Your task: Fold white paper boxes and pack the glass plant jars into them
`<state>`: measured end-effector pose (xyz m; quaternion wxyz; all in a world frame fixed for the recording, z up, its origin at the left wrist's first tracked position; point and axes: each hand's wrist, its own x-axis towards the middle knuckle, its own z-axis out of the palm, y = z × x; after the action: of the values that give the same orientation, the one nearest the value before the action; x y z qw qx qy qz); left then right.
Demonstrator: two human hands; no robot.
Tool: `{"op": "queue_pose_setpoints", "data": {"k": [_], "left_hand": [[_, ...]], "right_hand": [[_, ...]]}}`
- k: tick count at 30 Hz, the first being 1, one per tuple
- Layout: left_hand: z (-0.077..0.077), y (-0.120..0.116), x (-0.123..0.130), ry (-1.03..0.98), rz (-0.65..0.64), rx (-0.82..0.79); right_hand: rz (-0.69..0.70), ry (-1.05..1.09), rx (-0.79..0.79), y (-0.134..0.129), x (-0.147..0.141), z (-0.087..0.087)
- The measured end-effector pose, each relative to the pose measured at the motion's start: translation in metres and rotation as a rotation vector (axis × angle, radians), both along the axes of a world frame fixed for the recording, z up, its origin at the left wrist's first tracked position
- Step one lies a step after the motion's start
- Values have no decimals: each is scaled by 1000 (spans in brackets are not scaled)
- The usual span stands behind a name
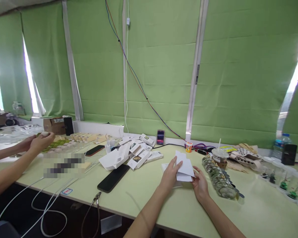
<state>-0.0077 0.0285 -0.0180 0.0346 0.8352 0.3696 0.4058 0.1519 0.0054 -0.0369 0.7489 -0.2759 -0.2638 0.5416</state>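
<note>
A plain white piece of folded card (185,168), perhaps a flat small box, is held up over the table between my two hands. My left hand (170,172) grips its left side, thumb across the front. At the lower right edge, the fingers of my right hand (200,185) close on the same card. More white card (165,167) lies on the table behind my left hand, mostly hidden. Left of my hands is a heap of small white cardboard boxes (139,153), some with printed pictures. Just right of my right hand runs a row of clear round glass-like pieces (220,178).
A black phone (113,178) lies near the front edge, with pliers (95,198) beside it. A lidded cup with straw (220,154) and plastic cups (285,180) stand right. At far left, another person's hands (41,142) work over a tray. White cables (49,205) hang off the table.
</note>
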Motion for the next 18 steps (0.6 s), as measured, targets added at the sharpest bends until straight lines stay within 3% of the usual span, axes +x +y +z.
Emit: {"op": "queue_pose_setpoints", "data": {"k": [8, 14, 18], "left_hand": [[-7, 5, 2, -3, -138, 11], [-6, 5, 1, -33, -91, 24], [-5, 4, 2, -38, -69, 12]], "right_hand": [[49, 83, -43, 2, 5, -2], [112, 71, -5, 3, 6, -1], [78, 40, -21, 5, 3, -1]]}}
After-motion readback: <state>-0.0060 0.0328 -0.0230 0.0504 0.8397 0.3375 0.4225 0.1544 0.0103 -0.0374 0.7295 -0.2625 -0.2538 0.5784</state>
